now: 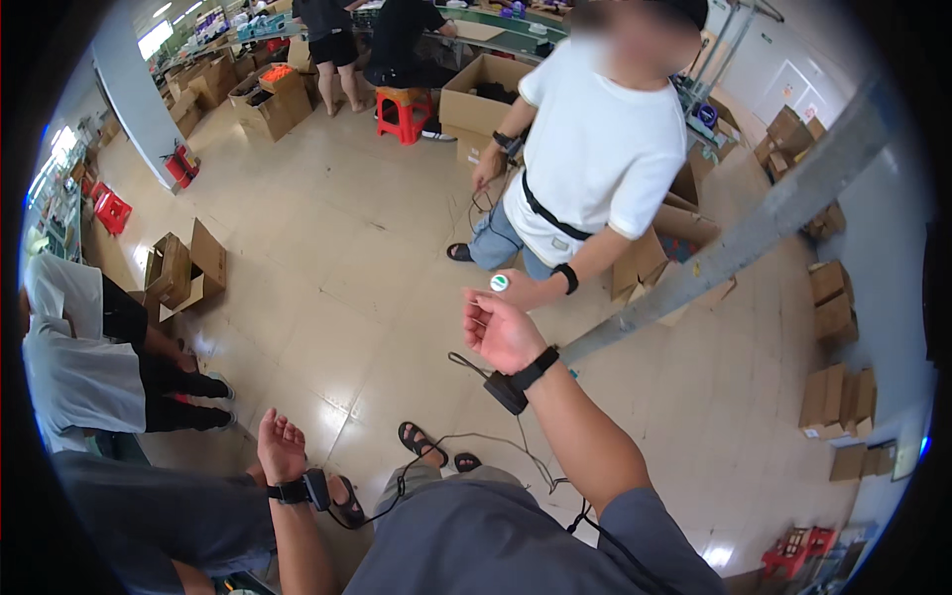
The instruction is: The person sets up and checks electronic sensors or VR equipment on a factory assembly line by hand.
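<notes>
My right hand (504,332) is raised in the middle, palm up, fingers loosely bent with nothing seen in them. Just beyond its fingertips is a small round white-and-green object (499,284), at the hand (529,289) of a person in a white shirt; how it is held is partly hidden. Lower on the left, my left hand (282,448) is held up with its fingers slightly curled and nothing seen in it. Both my wrists carry black straps with small black devices (506,393), and a thin dark cable (402,480) runs between them across my body.
A grey metal pole (734,233) slants in from the upper right to near my right wrist. The white-shirted person (605,129) stands ahead; others (84,347) are close on my left. Cardboard boxes (198,268), a red stool (404,114) and a fire extinguisher (180,166) stand around.
</notes>
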A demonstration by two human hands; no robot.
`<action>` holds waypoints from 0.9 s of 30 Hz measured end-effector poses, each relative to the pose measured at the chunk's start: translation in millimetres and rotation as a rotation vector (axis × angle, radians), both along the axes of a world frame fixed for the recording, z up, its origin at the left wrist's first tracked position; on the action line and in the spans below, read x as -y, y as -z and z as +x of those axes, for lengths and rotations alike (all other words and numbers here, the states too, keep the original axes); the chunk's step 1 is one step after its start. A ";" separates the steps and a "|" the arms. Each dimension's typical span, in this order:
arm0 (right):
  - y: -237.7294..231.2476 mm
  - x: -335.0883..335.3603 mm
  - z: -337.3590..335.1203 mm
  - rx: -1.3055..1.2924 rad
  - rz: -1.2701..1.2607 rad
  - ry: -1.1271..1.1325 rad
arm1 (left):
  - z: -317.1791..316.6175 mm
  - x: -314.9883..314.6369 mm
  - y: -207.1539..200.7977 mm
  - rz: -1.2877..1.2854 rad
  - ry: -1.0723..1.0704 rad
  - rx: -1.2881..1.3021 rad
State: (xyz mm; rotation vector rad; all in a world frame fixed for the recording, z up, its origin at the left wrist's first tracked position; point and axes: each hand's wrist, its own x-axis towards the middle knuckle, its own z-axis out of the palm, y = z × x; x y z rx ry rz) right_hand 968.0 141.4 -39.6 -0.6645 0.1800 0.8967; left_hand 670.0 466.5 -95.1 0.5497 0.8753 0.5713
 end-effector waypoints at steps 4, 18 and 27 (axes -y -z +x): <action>-19.8 -18.8 27.6 0.071 -0.032 0.031 | 54.1 -15.2 -1.3 0.038 0.151 0.064; 7.0 -63.7 93.3 0.258 -0.112 -0.066 | 182.7 9.4 -52.9 0.337 0.285 -0.061; 22.2 -50.8 142.8 0.177 -0.108 -0.173 | 204.7 26.3 -51.2 0.306 0.175 -0.067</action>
